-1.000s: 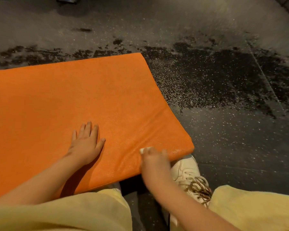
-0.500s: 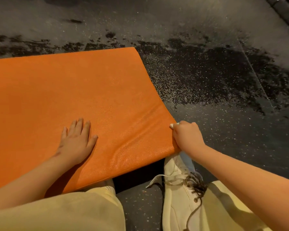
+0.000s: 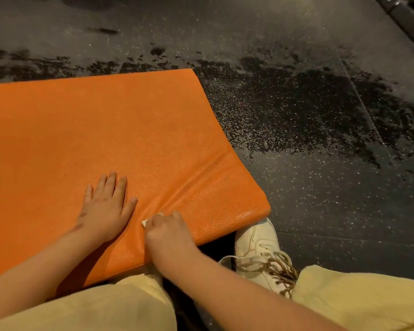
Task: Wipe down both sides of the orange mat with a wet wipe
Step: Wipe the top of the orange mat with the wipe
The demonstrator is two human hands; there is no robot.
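Fingers of the right hand (image 3: 167, 229) curl around a wet wipe (image 3: 151, 218) on the orange mat (image 3: 105, 134), lower centre; the left hand (image 3: 105, 206) lies flat, fingers straight, just beside it.

The mat (image 3: 110, 139) is a plain bright orange with a fine pebbled grain. It lies on a dark grey floor (image 3: 320, 211) flecked with pale specks and blotched with black patches. The trousers (image 3: 359, 304) are pale yellow, the shoe (image 3: 256, 244) cream with tan laces, and the wipe (image 3: 145, 222) white.
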